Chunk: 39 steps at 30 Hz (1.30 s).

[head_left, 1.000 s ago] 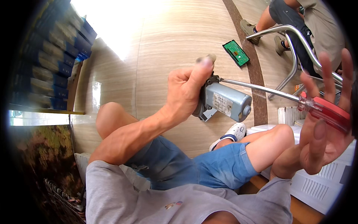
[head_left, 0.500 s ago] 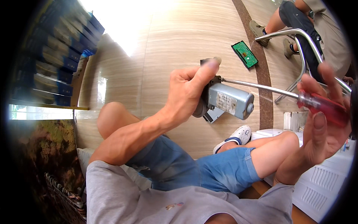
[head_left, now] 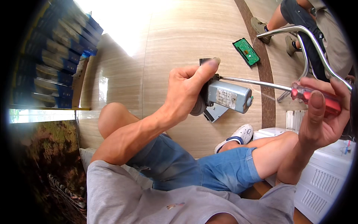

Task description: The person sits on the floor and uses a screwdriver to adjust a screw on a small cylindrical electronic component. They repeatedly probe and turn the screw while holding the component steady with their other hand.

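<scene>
My left hand (head_left: 186, 84) grips a small electric motor (head_left: 228, 97) with a silvery-grey casing, a pale label and a dark mounting end. The thumb lies along the top of that dark end, and the other fingers are mostly hidden behind it. In my right hand (head_left: 322, 123) is a screwdriver (head_left: 257, 84) with a red translucent handle and a long steel shaft. Its shaft points left, and the tip meets the dark end of the motor beside my left thumb. Fingers and thumb of the right hand curl around the handle.
On the tiled floor lie a green circuit board (head_left: 247, 52) in a black frame and a grey boxy part (head_left: 216, 112) below the motor. A metal-framed chair (head_left: 305, 31) and another person's legs (head_left: 276, 22) are at upper right. White plastic housing (head_left: 317, 183) stands at right; blue boxes (head_left: 63, 59) are stacked left.
My right hand has shifted slightly left and its grip on the screwdriver handle has changed, with the handle turned. The motor has tilted a little; my left hand keeps hold of it.
</scene>
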Each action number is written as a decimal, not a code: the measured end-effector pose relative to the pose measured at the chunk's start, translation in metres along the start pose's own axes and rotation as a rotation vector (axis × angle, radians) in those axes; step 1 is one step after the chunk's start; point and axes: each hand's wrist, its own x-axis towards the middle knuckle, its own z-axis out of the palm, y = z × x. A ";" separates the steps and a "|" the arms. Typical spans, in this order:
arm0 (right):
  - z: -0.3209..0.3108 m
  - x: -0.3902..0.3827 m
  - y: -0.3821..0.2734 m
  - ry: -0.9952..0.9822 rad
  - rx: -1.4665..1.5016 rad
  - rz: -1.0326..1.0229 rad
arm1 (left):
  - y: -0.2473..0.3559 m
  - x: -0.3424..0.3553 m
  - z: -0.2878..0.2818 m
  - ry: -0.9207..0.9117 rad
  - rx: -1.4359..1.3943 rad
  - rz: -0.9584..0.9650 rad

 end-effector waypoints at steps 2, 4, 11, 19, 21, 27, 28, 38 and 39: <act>-0.003 0.002 0.006 -0.008 -0.012 0.007 | 0.005 -0.001 0.003 -0.017 0.009 -0.028; 0.035 0.018 0.005 0.129 0.251 -0.029 | 0.001 -0.002 -0.007 0.004 0.024 -0.063; 0.006 -0.008 0.013 0.063 0.041 0.175 | 0.006 -0.005 -0.011 0.013 -0.068 -0.112; 0.019 0.011 0.014 0.002 0.354 0.092 | 0.005 -0.006 -0.018 0.046 -0.043 -0.094; 0.011 0.003 0.015 0.026 0.194 0.161 | 0.005 -0.005 -0.016 0.035 -0.035 -0.097; 0.009 0.001 0.021 0.039 0.034 0.160 | 0.014 -0.007 -0.012 0.023 -0.012 -0.119; 0.008 0.000 0.020 0.037 0.022 0.159 | 0.013 -0.006 -0.011 0.030 -0.024 -0.119; 0.006 -0.003 0.022 0.016 -0.019 0.161 | 0.009 -0.009 -0.012 0.043 -0.027 -0.054; 0.006 -0.003 0.021 0.015 -0.020 0.162 | 0.009 -0.009 -0.012 0.048 -0.025 -0.040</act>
